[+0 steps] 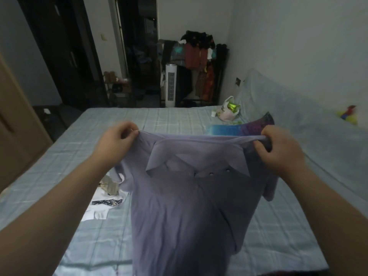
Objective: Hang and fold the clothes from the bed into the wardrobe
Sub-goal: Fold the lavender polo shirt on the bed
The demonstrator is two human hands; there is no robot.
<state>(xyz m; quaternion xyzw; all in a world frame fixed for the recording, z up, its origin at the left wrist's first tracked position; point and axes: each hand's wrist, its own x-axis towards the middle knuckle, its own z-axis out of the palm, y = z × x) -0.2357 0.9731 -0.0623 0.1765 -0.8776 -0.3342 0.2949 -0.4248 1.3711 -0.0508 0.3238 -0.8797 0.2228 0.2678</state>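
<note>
A lavender polo shirt (189, 212) hung in the air above the bed (75, 160), its body dropping from the fingers down toward the person and out of the bottom of the view. Its collar and a buttoned placket lay between the two hands, just below the stretched top edge.

The left hand (116, 141) had its fingers curled and its thumb pressed to them, pinching one shoulder of the shirt. The right hand (279, 152) clamped the other shoulder in a bunched fist of cloth. The fabric was pulled taut from one grip to the other.

Below and to the inside of the left fingers, a white garment (98, 213) lay flat on the bed with a dark patterned strip (108, 202) across it and a beige crumpled piece (110, 185) at its far edge, just beside the shirt's hanging sleeve.

Just past the right fingers lay a blue-to-purple garment (237, 130). Beyond it sat a white plastic bag (226, 113) with something green inside. Well to the outside of the right fingers, a small colourful toy (348, 114) rested near the wall.

Far beyond both hands, past the bed's end, stood a white tower fan (170, 86), a loaded clothes rack (199, 54) and, on the left-hand side, a dark wardrobe (65, 56).
</note>
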